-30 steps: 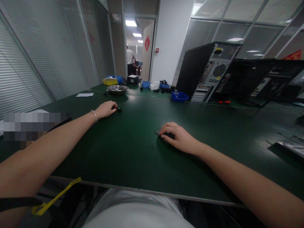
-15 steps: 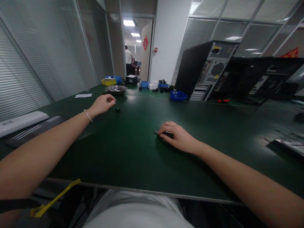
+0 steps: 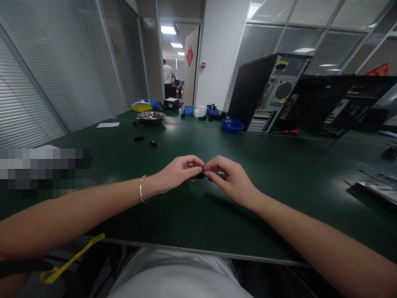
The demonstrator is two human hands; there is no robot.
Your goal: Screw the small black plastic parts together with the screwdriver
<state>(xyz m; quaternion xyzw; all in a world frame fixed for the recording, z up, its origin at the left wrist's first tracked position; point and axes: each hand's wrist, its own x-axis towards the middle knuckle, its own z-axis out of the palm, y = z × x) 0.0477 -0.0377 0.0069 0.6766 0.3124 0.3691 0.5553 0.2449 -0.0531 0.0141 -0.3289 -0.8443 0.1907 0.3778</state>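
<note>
From my remote post I see the bare left hand (image 3: 173,176) and bare right hand (image 3: 238,177) close together, fingers curled, thumbs pinching; the bare left forearm (image 3: 93,205) slants in from near left, the bare right forearm (image 3: 310,231) from near right.

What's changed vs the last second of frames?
The left hand left the far-left area and came right and nearer, meeting the right hand at a small dark object; who grips what is unclear. Where it was, a black piece now shows beside the other piece. Right hand barely moved; steel bowl and computer case unchanged.
</note>
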